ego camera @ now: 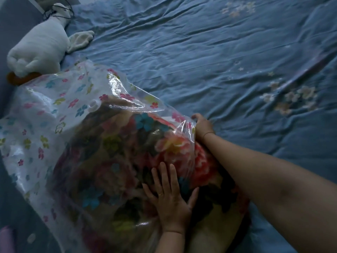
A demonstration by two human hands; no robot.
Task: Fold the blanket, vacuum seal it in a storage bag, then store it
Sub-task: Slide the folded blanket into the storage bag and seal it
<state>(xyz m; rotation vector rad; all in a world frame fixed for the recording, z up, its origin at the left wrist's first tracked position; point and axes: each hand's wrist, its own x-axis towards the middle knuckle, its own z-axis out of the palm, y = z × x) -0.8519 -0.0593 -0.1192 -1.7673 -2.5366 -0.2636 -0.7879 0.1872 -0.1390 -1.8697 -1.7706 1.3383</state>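
The left hand lies flat on the clear plastic of the storage bag, fingers straight and spread, palm pressing down on the bulk beneath; a ring shows on one finger. The right hand reaches along the far side of the bundle, its fingers curled over the crinkled edge of the plastic and gripping it, with a thin band at the wrist.

The bag is transparent, printed with small flowers in pink, blue, green and purple, and lies across the near left part of the bed. Inside it sits the folded blanket, a thick fleece with large pink and red flowers on a dark ground. The blanket fills the near half of the bag, while the far half lies slack and wrinkled. A small pale round fitting sits on the upper face of the bag, possibly the air valve, though the dim light makes that hard to confirm.

The bed is covered with a rumpled blue sheet bearing faint pale blossoms. A white plush toy lies at the far left, just beyond the bag's far end.
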